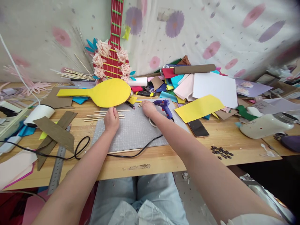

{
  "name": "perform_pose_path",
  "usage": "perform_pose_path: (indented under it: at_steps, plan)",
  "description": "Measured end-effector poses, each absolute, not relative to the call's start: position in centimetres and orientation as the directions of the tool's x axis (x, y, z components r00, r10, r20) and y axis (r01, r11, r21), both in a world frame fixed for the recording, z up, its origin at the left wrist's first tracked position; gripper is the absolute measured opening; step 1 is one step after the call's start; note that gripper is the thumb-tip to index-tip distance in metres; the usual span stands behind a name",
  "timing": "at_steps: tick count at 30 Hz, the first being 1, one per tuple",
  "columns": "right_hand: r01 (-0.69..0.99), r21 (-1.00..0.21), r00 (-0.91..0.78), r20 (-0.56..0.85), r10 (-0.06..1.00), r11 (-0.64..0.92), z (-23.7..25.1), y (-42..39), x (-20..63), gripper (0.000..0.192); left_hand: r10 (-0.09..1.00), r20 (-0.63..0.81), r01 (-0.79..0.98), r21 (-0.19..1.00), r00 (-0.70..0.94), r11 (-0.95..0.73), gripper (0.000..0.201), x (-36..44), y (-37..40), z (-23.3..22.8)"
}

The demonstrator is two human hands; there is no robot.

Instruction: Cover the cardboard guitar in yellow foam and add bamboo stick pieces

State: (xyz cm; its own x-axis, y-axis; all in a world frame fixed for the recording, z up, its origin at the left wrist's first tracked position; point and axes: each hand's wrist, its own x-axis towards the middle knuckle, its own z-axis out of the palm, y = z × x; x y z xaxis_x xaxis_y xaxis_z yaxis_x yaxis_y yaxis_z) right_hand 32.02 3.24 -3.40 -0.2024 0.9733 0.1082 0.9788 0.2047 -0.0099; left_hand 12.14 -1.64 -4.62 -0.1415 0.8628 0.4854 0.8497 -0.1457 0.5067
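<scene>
Head view of a craft table point(164, 156) seen from above and behind both forearms. No legible brand, label or writing anywhere; printed grid lines on the grey cutting mat point(133, 131) too fine to read, markings on the steel ruler point(57, 168) at lower left likewise. Left hand point(111, 119) curled loosely, knuckles up, at the mat's far left edge, fingertips on or just over a loose row of thin wooden sticks point(103, 115); whether a stick is pinched, impossible to tell. Right hand point(148, 108) curled at the mat's far edge, just beside the blue glue gun point(164, 106), touching or nearly touching its rear; grip not visible. Black cord point(140, 150) trailing from the gun across the mat toward the near edge, then looping left. Yellow paddle-shaped cutout point(105, 92) directly beyond the left hand, handle pointing left. Red cardboard guitar point(114, 40) with paper flowers leaning on the flowered cloth backdrop. Right of the gun: yellow paper sheet point(199, 107), dark phone point(198, 127), heap of coloured paper and a brown cardboard tube point(194, 68). Further right, white jar point(264, 125) on its side; small dark seeds point(221, 152) near the table's front. Left side: brown cardboard strips point(55, 132), white tape roll point(38, 114).
</scene>
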Motion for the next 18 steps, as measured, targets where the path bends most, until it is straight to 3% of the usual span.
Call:
perform_pose_path:
  at_steps: [3, 8, 13, 18]
  plan:
    - [0.966, -0.106, -0.226, 0.1, 0.969, 0.236, -2.5, 3.4, 32.9, 0.025, 0.853, 0.497, 0.836, 0.527, -0.159, -0.151, 0.024, 12.1, -1.5, -4.7]
    - [0.844, -0.515, -0.152, 0.044, 0.987, 0.152, -1.6, 1.9, 32.6, 0.012, 0.854, 0.488, 0.802, 0.576, -0.18, -0.16, 0.026, 12.0, -1.7, -4.5]
    - [0.641, -0.74, -0.273, 0.029, 0.962, 0.205, -3.1, -1.8, 28.8, 0.007, 0.932, 0.352, 0.786, 0.599, -0.084, -0.155, 0.032, 10.9, -1.4, -3.3]
    - [0.378, -0.893, -0.361, 0.1, 0.927, 0.244, -4.7, -3.3, 26.8, 0.016, 0.943, 0.332, 0.765, 0.603, 0.017, -0.226, 0.005, 8.4, -0.9, -1.6]
